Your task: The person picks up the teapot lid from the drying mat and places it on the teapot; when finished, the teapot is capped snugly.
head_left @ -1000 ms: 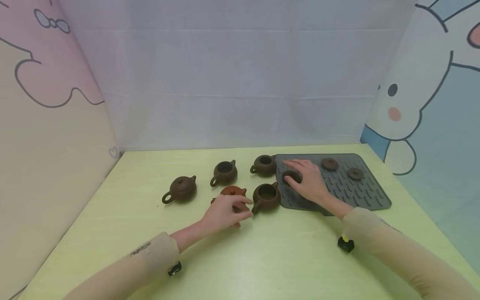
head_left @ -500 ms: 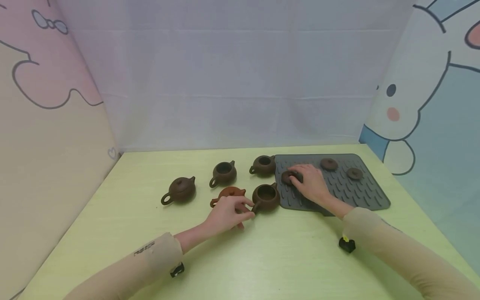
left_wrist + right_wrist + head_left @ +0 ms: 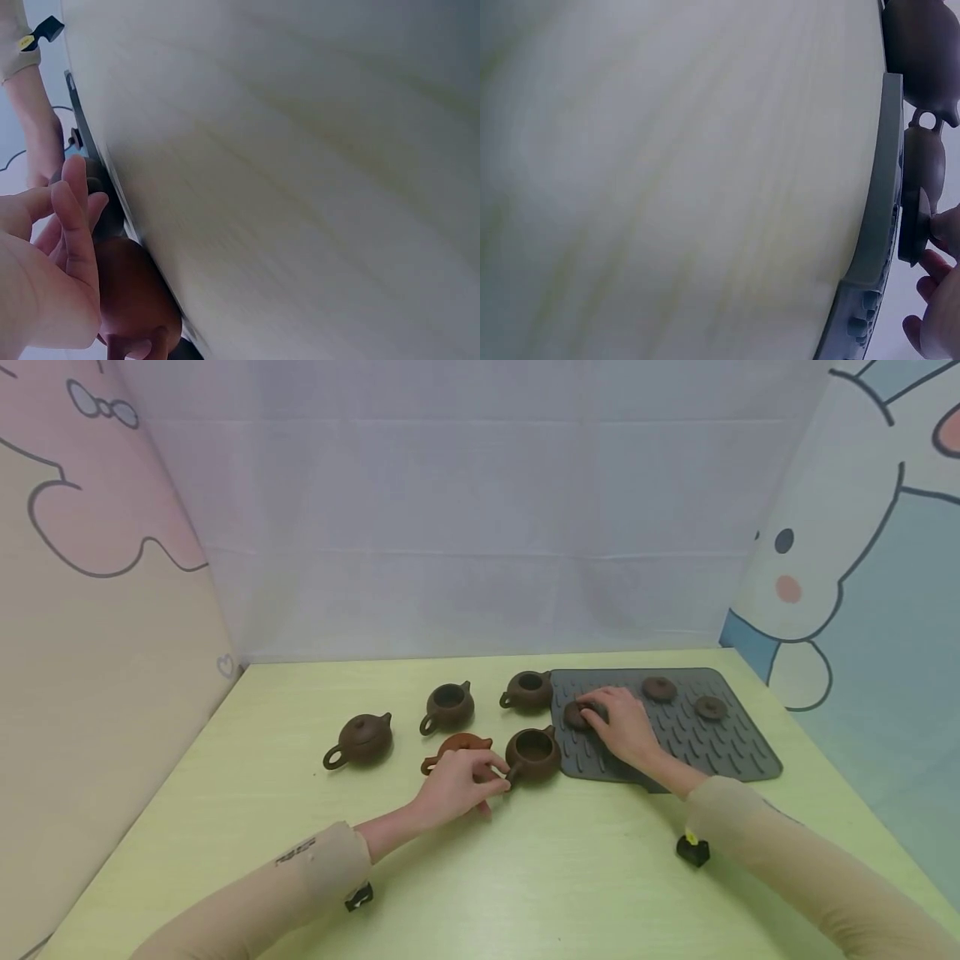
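While the right hand [image 3: 622, 725] pinches a dark brown lid [image 3: 574, 717] between thumb and fingers, the lid pokes out at the left of that grip, over the near-left part of a grey mat [image 3: 678, 752]; I can't tell whether its underside touches the mat. The left hand [image 3: 454, 787] is pinched narrow, thumb and forefinger on the handle [image 3: 513, 776] of an open teapot [image 3: 536, 768]. That pot stands just right of the left grip, between the two hands, squat and round-bellied, matte like unglazed clay.

Partly hidden behind the left hand is a reddish teapot [image 3: 465, 742], lidded, with a small knob and a warm, smooth finish. Farther beyond the left grip stand two other uncovered pots [image 3: 452, 718], both dark and rounded; well to its left is a lidded brown teapot [image 3: 366, 745].

Right of the right grip, two round lids [image 3: 660, 689] with little knobs lie on the mat, which has rounded corners and rows of raised, slanting ridges. Beneath both hands, the table [image 3: 600, 877] is pale yellow-green, faintly streaked.
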`<state>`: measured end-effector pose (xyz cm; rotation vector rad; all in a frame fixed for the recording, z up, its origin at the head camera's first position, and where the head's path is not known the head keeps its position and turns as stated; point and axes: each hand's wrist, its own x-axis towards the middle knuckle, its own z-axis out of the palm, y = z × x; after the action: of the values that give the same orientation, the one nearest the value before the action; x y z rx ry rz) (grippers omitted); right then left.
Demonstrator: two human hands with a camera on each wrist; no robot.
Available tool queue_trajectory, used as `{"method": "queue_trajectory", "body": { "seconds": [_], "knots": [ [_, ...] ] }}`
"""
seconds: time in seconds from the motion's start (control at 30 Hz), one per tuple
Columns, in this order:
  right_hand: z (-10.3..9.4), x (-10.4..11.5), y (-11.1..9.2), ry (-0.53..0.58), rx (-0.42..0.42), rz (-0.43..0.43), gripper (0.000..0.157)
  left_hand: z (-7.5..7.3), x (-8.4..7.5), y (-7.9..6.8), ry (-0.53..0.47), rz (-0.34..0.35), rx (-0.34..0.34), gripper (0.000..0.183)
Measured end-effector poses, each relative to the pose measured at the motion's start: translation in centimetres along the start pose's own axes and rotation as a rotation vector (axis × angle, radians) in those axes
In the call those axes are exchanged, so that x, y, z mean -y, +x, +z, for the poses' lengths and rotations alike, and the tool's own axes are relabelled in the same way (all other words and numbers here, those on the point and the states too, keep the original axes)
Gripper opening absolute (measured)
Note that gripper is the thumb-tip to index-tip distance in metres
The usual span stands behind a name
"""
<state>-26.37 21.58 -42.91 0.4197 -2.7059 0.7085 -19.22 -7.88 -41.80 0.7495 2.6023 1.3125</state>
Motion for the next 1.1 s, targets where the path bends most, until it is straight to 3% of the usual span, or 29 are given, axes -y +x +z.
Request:
{"method": "queue_trajectory", "body": {
  "seconds": [0.63, 0.83, 1.1],
  "knots": [
    [-0.3, 1.7, -0.5, 0.174, -0.209, -0.088, 0.019, 0.1, 0.1, 0.1, 0.01, 0.005, -0.005, 0.011],
    [0.0, 2.9, -0.9, 0.256, -0.226, -0.104, 0.017, 0.0, 0.0, 0.0, 0.011, 0.003, -0.007, 0.011],
    [0.5, 4.5, -1.3, 0.287, -0.235, -0.172, 0.014, -0.1, 0.0, 0.1, 0.005, 0.005, -0.003, 0.011]
  ]
}}
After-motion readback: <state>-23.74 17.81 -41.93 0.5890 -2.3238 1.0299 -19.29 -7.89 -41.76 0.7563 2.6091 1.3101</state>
